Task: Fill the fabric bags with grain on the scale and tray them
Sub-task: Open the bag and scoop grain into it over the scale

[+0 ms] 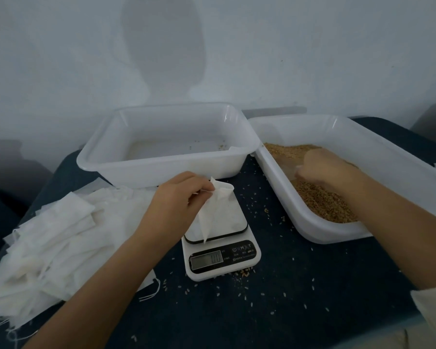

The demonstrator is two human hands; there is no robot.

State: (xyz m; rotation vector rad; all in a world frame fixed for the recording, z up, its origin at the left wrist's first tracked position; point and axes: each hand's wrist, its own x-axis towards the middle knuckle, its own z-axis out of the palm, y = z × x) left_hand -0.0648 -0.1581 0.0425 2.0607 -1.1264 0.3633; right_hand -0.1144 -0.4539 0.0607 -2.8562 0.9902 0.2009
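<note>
Both forearms bare; left hand point(179, 197) and right hand point(322, 167) ungloved; pale cream sleeve point(432, 311) at near right

A dark blue tabletop point(275, 311) meets a pale, apparently bare wall point(61, 59).

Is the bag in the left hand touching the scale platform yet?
Touching. In the head view the left hand pinches the bag at its top edge, and the bag's lower part lies on the scale platform with no gap visible.
</note>
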